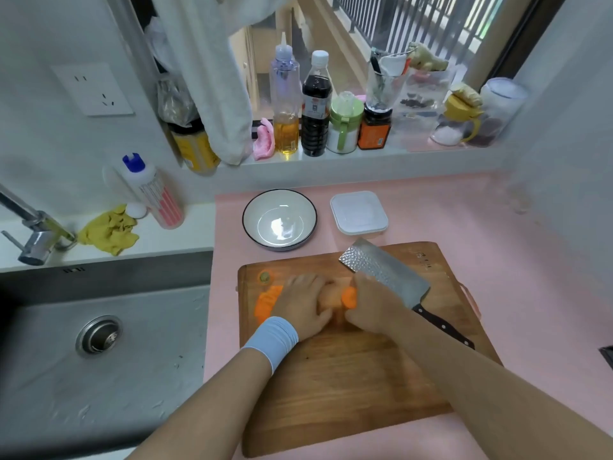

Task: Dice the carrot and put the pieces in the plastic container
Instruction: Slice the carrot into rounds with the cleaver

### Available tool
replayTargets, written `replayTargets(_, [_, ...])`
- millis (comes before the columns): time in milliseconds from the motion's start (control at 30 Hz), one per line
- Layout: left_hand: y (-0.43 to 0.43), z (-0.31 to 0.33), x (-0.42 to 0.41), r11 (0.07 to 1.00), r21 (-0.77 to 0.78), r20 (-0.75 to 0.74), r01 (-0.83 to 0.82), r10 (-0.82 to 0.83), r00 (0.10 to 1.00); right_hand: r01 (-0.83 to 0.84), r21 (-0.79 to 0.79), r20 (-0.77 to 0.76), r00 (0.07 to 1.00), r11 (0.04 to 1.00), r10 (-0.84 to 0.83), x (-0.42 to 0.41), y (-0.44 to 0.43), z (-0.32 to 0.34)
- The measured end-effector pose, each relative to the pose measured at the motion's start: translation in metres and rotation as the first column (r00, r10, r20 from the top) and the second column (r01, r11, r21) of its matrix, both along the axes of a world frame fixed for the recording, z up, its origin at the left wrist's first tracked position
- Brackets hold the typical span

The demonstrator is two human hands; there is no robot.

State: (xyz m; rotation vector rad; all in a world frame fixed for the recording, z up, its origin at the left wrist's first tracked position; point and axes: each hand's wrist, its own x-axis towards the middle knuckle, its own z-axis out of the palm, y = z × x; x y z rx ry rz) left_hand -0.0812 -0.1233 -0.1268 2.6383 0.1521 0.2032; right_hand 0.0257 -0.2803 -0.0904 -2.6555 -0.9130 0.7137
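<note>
On the wooden cutting board [348,376] my left hand [305,303], with a pale blue wristband, lies curled over the carrot and hides most of it. Orange carrot [268,303] shows at the hand's left side. My right hand [371,310] meets the left one and grips an orange carrot end [349,297] between them. The cleaver [384,273] lies flat on the board behind my right hand, its black handle pointing to the lower right, and no hand holds it. The lidded plastic container [359,212] stands on the pink counter beyond the board.
A cut carrot top [264,277] lies near the board's far left corner. An empty white bowl [279,219] stands left of the container. The sink [99,343] and tap [36,234] are at the left. Bottles and jars [315,104] line the windowsill.
</note>
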Motion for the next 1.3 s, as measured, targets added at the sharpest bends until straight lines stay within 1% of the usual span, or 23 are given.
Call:
replayTargets(67, [-0.019,-0.001,0.005,0.994,-0.1,-0.091,0.046,-0.055,0.994,-0.006,-0.037,-0.031,1.0,0.999,0.005,0.002,-0.013,-0.002])
replayTargets(133, [-0.037,-0.004,0.008,0.986,-0.152,-0.152,0.071,-0.095,0.984,-0.009,-0.021,-0.057,0.998,1.0,0.008,0.003,-0.023,-0.006])
replayTargets(200, [-0.049,-0.008,0.01,0.981,-0.18,-0.139,0.071,-0.097,0.986,-0.03,0.028,-0.081,0.996,0.999,0.032,0.005,-0.033,-0.009])
replayTargets(267, [-0.056,-0.01,0.013,0.98,-0.195,-0.136,0.037,-0.064,0.989,-0.055,0.075,-0.097,0.993,0.996,0.062,0.009,-0.043,-0.01])
replayTargets(333, [-0.059,-0.011,0.016,0.982,-0.191,-0.137,0.0,-0.027,0.99,-0.019,0.042,-0.046,0.999,0.999,0.021,0.015,-0.055,-0.009])
replayTargets(433, [-0.063,-0.012,0.021,0.978,-0.201,-0.131,-0.052,0.025,0.991,0.092,-0.048,0.156,0.984,0.995,-0.084,0.026,-0.074,-0.008])
replayTargets(500, [-0.068,-0.011,0.024,0.973,-0.214,-0.126,-0.092,0.066,0.99,0.148,-0.077,0.197,0.972,0.986,-0.131,0.031,-0.086,-0.008])
replayTargets(567, [-0.073,-0.009,0.025,0.969,-0.216,-0.126,-0.123,0.097,0.987,0.189,-0.055,0.16,0.971,0.98,-0.178,0.033,-0.096,-0.009])
replayTargets(600, [-0.076,-0.007,0.026,0.967,-0.218,-0.128,-0.131,0.105,0.986,0.183,-0.02,0.136,0.975,0.983,-0.178,0.035,-0.1,-0.01])
replayTargets(667, [-0.08,-0.004,0.027,0.966,-0.221,-0.15,-0.137,0.105,0.983,0.121,0.033,0.107,0.987,0.992,-0.124,0.038,-0.105,-0.011])
replayTargets(767, [-0.081,-0.001,0.03,0.972,-0.193,-0.19,-0.137,0.1,0.977,0.069,0.044,0.087,0.994,0.997,-0.072,0.043,-0.109,-0.008])
replayTargets(867, [-0.082,-0.001,0.028,0.97,-0.181,-0.164,-0.164,0.134,0.977,0.053,0.044,0.081,0.995,0.998,-0.056,0.041,-0.109,-0.006])
replayTargets(967, [-0.089,-0.006,0.019,0.949,-0.224,-0.142,-0.22,0.192,0.971,0.071,0.128,0.053,0.996,0.989,-0.078,0.034,-0.106,-0.003])
replayTargets(1033, [-0.093,-0.01,0.013,0.952,-0.214,-0.107,-0.218,0.199,0.974,0.103,0.189,0.061,0.991,0.977,-0.116,0.031,-0.104,0.004])
replayTargets(1100, [-0.094,-0.013,0.01,0.955,-0.21,-0.077,-0.212,0.2,0.977,0.157,0.236,0.035,0.985,0.959,-0.17,0.028,-0.102,0.01])
replayTargets(1200, [-0.097,-0.012,0.008,0.939,-0.241,-0.09,-0.243,0.228,0.969,0.194,0.252,-0.011,0.98,0.948,-0.198,0.024,-0.099,0.015])
replayTargets(1300, [-0.101,-0.012,0.011,0.945,-0.221,-0.103,-0.24,0.222,0.97,0.235,0.251,-0.071,0.972,0.939,-0.224,0.02,-0.097,0.016])
